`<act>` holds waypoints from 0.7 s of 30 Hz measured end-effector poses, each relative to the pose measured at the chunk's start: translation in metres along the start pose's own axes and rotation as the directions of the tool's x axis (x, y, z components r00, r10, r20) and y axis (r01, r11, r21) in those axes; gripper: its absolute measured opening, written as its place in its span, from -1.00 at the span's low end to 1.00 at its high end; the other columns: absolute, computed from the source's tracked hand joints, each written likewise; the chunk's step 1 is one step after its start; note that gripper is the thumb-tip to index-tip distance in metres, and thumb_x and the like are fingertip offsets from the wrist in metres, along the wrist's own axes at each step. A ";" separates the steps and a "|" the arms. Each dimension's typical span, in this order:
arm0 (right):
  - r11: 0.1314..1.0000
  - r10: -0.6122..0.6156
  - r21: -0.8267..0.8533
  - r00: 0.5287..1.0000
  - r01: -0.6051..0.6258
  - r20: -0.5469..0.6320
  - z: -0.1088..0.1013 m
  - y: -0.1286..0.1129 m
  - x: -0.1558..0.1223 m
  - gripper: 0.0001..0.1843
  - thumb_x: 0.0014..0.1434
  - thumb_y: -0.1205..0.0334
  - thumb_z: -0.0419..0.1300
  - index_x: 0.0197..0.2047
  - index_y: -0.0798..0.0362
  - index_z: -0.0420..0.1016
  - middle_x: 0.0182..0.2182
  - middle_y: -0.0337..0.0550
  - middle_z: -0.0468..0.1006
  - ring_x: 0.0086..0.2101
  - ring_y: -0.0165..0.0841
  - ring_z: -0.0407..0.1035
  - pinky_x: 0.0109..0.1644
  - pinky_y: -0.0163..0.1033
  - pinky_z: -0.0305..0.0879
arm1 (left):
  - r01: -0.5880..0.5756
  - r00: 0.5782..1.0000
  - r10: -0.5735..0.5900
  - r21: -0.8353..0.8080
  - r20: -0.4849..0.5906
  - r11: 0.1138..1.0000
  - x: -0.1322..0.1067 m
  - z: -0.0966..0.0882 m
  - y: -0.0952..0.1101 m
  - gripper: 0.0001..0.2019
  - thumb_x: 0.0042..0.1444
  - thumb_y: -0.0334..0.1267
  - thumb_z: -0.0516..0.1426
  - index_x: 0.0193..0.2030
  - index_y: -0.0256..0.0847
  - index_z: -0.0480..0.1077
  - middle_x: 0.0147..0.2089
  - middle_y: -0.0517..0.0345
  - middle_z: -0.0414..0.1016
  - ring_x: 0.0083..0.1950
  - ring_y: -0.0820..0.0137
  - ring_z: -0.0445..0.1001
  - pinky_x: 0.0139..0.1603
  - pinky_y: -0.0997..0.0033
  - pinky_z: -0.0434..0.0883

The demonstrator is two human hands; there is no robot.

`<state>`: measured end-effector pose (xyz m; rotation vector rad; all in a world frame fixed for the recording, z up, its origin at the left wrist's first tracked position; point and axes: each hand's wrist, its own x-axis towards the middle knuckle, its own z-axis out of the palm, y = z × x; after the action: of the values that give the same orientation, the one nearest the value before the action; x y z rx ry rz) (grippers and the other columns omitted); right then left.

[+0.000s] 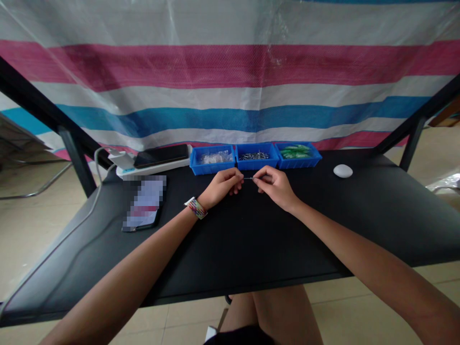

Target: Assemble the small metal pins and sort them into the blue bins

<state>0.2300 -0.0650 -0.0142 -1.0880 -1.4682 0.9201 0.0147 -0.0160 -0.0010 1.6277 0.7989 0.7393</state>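
Note:
Between my two hands runs a thin metal rod [248, 178], lying roughly level just in front of the bins; its exact kind is too small to make out. My left hand [223, 186], a woven band on its wrist, is closed in a pinch on the rod's left end. Thumb and forefinger of my right hand [276, 188] pinch the other end. Close behind the hands stands a blue bin [257, 164] of loose metal pins or screws. To its left, another blue bin [212, 168] contains small clear pieces; the right-hand blue bin [300, 163] contains green pieces.
A phone with a blurred screen [145, 203] lies on the black table [244, 249] at left. Behind it, a white power strip [154, 168] carries a plugged-in charger [121, 159] and a dark phone [161, 155]. A white mouse-like object [342, 171] sits at right. A striped sheet [230, 67] hangs behind.

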 end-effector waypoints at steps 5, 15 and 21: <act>1.000 0.023 0.021 1.000 -0.022 -0.009 0.000 0.000 0.001 -0.72 0.17 0.04 0.42 -0.17 0.00 0.53 -0.30 -0.21 0.56 -0.48 -0.40 0.47 -0.42 -0.26 0.43 | -0.033 0.999 0.033 0.009 -0.002 0.999 -0.001 0.000 0.000 -0.76 0.28 -0.09 0.23 -0.23 -0.23 0.39 -0.38 0.24 0.43 -0.47 0.54 0.40 -0.49 0.57 0.31; 0.997 0.048 0.059 0.999 -0.049 0.017 0.000 -0.004 0.001 -0.72 0.23 -0.02 0.37 -0.28 0.01 0.51 -0.41 -0.21 0.58 -0.49 -0.39 0.45 -0.42 -0.27 0.41 | -0.073 0.997 0.072 -0.023 -0.010 0.997 0.000 -0.001 -0.002 -0.78 0.20 -0.19 0.31 -0.22 -0.24 0.38 -0.37 0.25 0.45 -0.45 0.54 0.47 -0.46 0.56 0.39; 1.000 0.000 -0.031 1.000 0.000 -0.014 0.002 -0.004 -0.001 -0.79 0.19 0.06 0.38 -0.26 0.00 0.53 -0.41 -0.20 0.56 -0.41 -0.32 0.48 -0.36 -0.23 0.42 | -0.066 0.998 0.066 -0.048 -0.009 0.997 -0.001 0.000 0.001 -0.76 0.21 -0.18 0.32 -0.21 -0.24 0.36 -0.37 0.26 0.44 -0.46 0.55 0.46 -0.47 0.56 0.39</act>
<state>0.2276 -0.0674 -0.0114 -1.1150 -1.4755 0.8909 0.0141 -0.0163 -0.0004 1.6151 0.7303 0.8057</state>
